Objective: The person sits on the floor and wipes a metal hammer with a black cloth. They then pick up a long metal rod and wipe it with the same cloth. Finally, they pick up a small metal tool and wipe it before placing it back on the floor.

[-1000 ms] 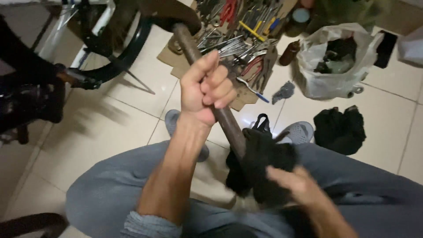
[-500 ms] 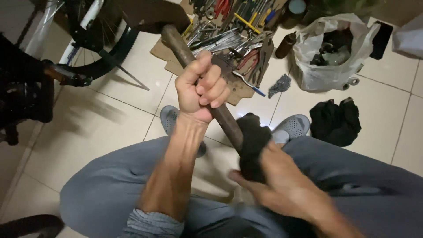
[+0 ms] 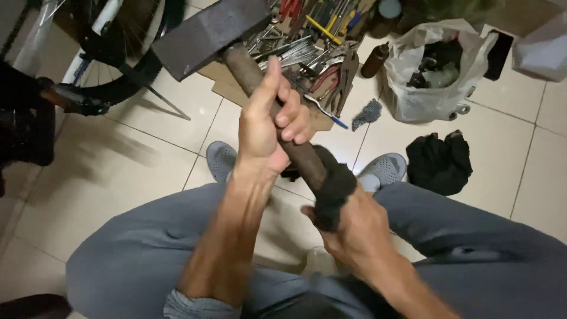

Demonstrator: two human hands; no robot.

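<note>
Nearest the camera, grey trousers (image 3: 136,248) cover both knees, and a clear rounded object, perhaps a jar, is glimpsed between them, too blurred to be named with certainty. Just above the lap, the right hand (image 3: 354,230) is closed around a black cloth (image 3: 333,186), which is wrapped about the lower end of a sledgehammer's wooden handle (image 3: 301,156). The cloth is pressed against the wood by the fingers, so that the end of the handle is hidden. Higher up, the handle is gripped by the left hand (image 3: 266,127): the fingers are curled tightly round the shaft and the thumb is laid along it, pointing toward the head. The sledgehammer is held tilted, up and away to the left, and its dark blocky head (image 3: 209,32) is raised above the floor, in front of the bicycle wheel.

Beneath the hands, two grey shoes (image 3: 384,168) are planted on the pale tiled floor (image 3: 118,165). A second dark cloth (image 3: 440,162) is seen lying on the tiles to the right. Farther off, a heap of hand tools (image 3: 313,47) is spread on flattened cardboard, with a small brown bottle (image 3: 375,59) just beside it and a white plastic bag (image 3: 437,71) to the right. At the far left, a bicycle (image 3: 100,59) is seen standing.
</note>
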